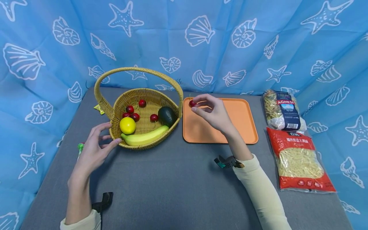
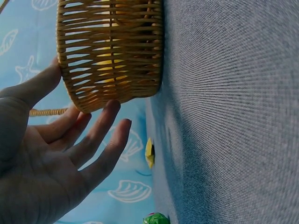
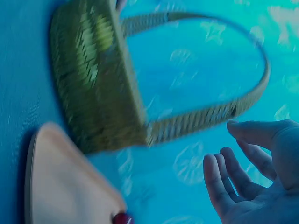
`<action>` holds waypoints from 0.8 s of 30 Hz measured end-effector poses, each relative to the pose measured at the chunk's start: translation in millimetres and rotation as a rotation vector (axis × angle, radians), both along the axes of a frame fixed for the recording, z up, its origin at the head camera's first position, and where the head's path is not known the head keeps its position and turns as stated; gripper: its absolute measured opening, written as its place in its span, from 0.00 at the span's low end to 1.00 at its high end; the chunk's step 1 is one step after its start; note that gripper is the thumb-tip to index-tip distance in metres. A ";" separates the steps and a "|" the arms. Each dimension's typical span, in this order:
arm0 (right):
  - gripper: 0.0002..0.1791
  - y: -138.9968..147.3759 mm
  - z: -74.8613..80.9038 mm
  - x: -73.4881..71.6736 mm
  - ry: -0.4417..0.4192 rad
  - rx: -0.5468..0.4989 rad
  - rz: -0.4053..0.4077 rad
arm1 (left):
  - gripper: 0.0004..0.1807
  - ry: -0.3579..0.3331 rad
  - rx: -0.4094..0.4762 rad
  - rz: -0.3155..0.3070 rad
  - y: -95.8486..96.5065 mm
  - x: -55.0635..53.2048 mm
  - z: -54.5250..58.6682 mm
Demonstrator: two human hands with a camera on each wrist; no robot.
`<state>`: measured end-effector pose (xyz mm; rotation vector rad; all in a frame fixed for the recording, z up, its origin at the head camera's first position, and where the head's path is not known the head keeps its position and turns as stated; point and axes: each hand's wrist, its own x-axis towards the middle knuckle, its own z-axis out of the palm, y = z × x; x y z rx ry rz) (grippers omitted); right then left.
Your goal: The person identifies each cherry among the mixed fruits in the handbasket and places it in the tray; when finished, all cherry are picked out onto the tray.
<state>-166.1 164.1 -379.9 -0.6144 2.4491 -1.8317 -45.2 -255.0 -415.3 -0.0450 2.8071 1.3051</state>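
Note:
My left hand (image 1: 96, 148) rests at the left end of a wicker basket (image 1: 146, 147). Its thumb and fingers touch the outside by the rim, spread and fairly straight in the left wrist view. Inside the basket are a banana (image 1: 146, 137), a yellow lemon-like fruit (image 1: 127, 125), a dark avocado (image 1: 167, 116) and several cherries (image 1: 142, 103). Over an orange tray (image 1: 244, 131) hovers my right hand (image 1: 214, 113), fingers loosely bent. A cherry (image 1: 192, 103) lies at the tray's back left corner by the fingertips; the right wrist view shows a gap between them.
At the right lie an Agnesi pasta bag (image 1: 287, 110) and a red pasta bag (image 1: 300, 161). Left of the basket are a yellow wrapped piece (image 1: 99, 109) and a green wrapped candy (image 1: 80, 147). The basket's tall handle (image 1: 138, 69) arches upward. A blue curtain (image 1: 184, 41) hangs behind.

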 end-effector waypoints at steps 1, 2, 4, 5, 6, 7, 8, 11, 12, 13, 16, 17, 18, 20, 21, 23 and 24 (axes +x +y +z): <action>0.16 -2.7 4.5 6.4 0.014 -0.015 0.015 | 0.42 -0.001 0.001 0.000 0.1 0.0 0.3; 0.16 -6.0 8.7 12.5 0.032 -0.028 0.032 | 0.42 -0.002 0.003 0.000 0.2 0.1 0.7; 0.16 -13.4 16.4 23.4 0.065 -0.044 0.071 | 0.41 -0.002 0.005 0.001 0.5 0.3 1.3; 0.16 -17.6 19.7 28.3 0.076 -0.047 0.093 | 0.41 -0.001 0.005 0.001 0.7 0.3 1.5; 0.16 -22.3 22.8 32.7 0.081 -0.049 0.115 | 0.41 0.000 0.006 0.001 0.9 0.3 1.5; 0.17 -27.5 25.6 36.6 0.085 -0.047 0.136 | 0.41 0.002 0.005 0.001 1.1 0.3 1.6; 0.17 -33.1 27.7 39.6 0.086 -0.044 0.156 | 0.41 0.003 0.003 0.001 1.2 0.4 1.6; 0.17 -51.9 29.2 42.4 0.064 -0.040 0.222 | 0.41 0.006 0.000 0.000 1.8 0.4 1.5; 0.17 -58.8 28.4 41.4 0.051 -0.038 0.241 | 0.41 0.007 0.000 0.000 1.9 0.4 1.6; 0.17 -65.8 26.5 39.6 0.039 -0.032 0.258 | 0.41 0.006 -0.001 0.001 2.0 0.5 1.6; 0.17 -87.6 19.6 31.1 -0.019 -0.025 0.310 | 0.41 0.002 0.001 0.002 2.2 0.6 1.8; 0.17 -94.6 17.2 27.9 -0.033 -0.014 0.323 | 0.41 0.001 0.001 0.003 2.2 0.6 1.9; 0.18 -101.7 15.2 24.5 -0.039 0.002 0.333 | 0.41 -0.001 0.002 0.003 2.2 0.6 2.0; 0.19 -115.1 12.2 17.7 -0.047 0.036 0.347 | 0.41 -0.001 0.002 0.004 2.1 0.6 2.4; 0.19 -121.4 10.4 14.0 -0.046 0.058 0.348 | 0.41 -0.001 0.001 0.004 2.0 0.6 2.6; 0.20 -132.8 6.6 6.5 -0.042 0.102 0.343 | 0.41 -0.001 0.001 0.004 1.8 0.5 2.9; 0.20 -138.1 5.0 2.9 -0.041 0.123 0.337 | 0.41 -0.001 0.000 0.004 1.7 0.4 2.9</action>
